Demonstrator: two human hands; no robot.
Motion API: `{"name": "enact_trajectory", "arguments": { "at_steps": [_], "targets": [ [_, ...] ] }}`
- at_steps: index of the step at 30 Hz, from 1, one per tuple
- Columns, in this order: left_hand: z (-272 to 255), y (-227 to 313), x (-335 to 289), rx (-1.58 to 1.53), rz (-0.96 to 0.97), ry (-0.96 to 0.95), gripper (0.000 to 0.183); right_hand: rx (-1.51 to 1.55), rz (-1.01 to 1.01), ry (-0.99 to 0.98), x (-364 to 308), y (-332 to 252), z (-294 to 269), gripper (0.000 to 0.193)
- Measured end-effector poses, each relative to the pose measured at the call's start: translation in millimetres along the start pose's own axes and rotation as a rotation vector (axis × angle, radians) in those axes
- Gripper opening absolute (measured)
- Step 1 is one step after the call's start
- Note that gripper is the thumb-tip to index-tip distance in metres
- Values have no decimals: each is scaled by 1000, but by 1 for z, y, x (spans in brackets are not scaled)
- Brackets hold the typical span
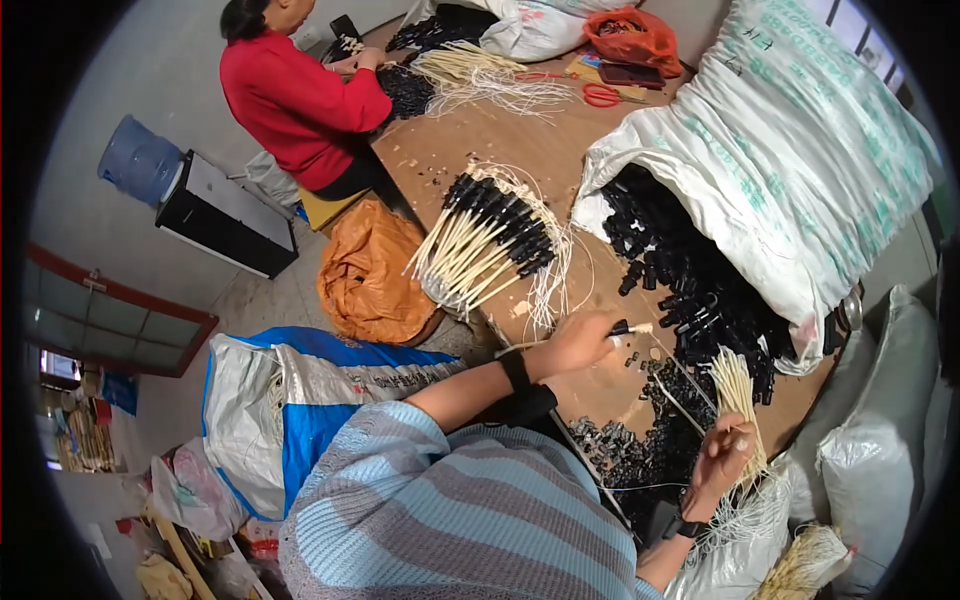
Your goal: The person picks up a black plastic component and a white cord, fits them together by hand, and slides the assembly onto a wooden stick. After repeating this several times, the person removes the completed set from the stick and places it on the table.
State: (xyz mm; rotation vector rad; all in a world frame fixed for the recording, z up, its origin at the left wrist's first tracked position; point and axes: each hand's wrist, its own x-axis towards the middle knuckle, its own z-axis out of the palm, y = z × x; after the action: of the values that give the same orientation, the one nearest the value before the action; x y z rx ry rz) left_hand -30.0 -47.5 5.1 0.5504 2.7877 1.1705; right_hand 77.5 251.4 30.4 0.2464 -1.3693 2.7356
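My left hand [578, 343] is closed around a small black plastic sleeve [622, 328], with a cream tip poking out beyond the fingers. My right hand [728, 450] has its fingers curled in a pinch on a thin cream cord [680, 405], which slants up toward the left hand. Right beside it lies a bundle of cream cords [735, 380] with loose white strings trailing. Below and between the hands is a heap of small black clips [675, 410]. Farther off, a fanned bundle of cream cords fitted with black sleeves [490, 240] rests on the table.
A white woven sack [760, 160] spills black plastic parts [690, 270] at the right. A person in a red sweater [295, 100] works at the table's far left. Red scissors [602, 95] lie at the back. An orange sack [370, 270] and a blue-white sack [310, 400] stand left.
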Motion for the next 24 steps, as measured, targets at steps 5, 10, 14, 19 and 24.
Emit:
{"name": "enact_trajectory", "arguments": {
  "at_steps": [5, 10, 14, 19, 24],
  "targets": [
    [31, 27, -7, -822, -251, -314, 34, -1689, -88, -283, 15, 43, 89, 26],
    [15, 17, -8, -380, -30, -151, 31, -1347, 28, 46, 10, 53, 98, 20],
    [11, 26, -9, -325, 90, -202, 39, -1551, -66, 96, 3, 58, 82, 16],
    [19, 26, -16, -89, 251, -109, 41, -1522, -122, 197, 1, 54, 81, 18],
    [19, 34, -17, -43, 277, -139, 43, -1478, -144, 181, -1, 58, 78, 15]
  ]
}}
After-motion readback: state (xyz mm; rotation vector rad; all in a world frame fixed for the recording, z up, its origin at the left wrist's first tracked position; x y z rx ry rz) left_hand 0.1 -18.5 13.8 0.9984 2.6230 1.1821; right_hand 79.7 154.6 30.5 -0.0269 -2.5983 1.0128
